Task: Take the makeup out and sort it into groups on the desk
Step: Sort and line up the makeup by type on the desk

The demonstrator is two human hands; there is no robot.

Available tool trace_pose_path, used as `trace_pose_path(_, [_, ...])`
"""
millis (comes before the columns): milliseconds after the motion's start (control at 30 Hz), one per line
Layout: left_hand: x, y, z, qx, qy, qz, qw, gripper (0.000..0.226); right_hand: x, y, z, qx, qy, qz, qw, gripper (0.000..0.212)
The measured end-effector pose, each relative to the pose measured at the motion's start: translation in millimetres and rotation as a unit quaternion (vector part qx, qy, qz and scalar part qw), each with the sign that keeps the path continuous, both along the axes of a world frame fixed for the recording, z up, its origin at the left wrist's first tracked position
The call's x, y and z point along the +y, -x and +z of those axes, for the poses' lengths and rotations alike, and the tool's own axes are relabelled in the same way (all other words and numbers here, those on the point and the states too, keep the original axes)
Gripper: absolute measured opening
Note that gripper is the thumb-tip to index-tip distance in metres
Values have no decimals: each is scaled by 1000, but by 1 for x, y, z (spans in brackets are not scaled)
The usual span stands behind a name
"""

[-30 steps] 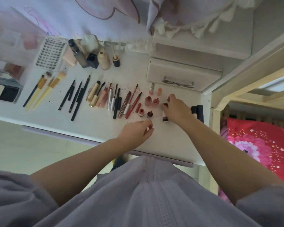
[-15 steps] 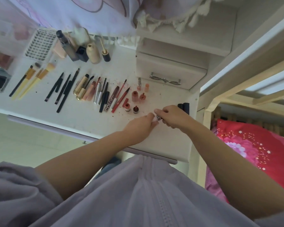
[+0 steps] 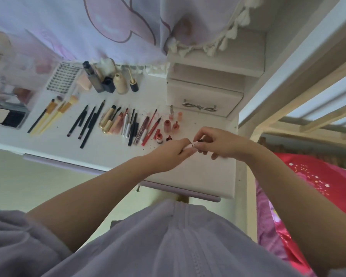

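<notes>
lipstick (image 3: 192, 144) between both hands' fingers (image 3: 199, 145)

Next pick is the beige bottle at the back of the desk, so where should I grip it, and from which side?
Grip the beige bottle around its wide lower body, coming from the front. It stands upright, with a black box close on its left and a gold-stemmed black cap on its right.

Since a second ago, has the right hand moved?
Yes. The right hand left the spot beside the small red bottles and came toward the desk's near edge.
</notes>
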State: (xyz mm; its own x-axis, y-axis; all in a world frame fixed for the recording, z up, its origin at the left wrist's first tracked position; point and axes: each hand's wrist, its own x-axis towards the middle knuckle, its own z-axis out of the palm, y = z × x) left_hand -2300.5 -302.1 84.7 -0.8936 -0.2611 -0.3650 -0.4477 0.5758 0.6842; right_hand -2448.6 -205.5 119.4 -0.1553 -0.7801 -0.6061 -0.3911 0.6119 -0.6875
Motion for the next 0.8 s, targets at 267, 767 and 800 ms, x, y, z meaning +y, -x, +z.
trace_pose_path(267, [-5, -32, 8, 16, 28, -35, 999, 23, 10, -37, 9, -30, 3, -23, 999, 14])
trace_pose_path(767, [4, -47, 9, -11, 56, -80, 995, 26, 24, -49, 9, -62, -39, -55, 996, 35])
trace_pose_path(800, [4, -44, 10, -15, 55, -84, 995, 27, 24, -47, 8, -61, -43, -49, 996, 33])
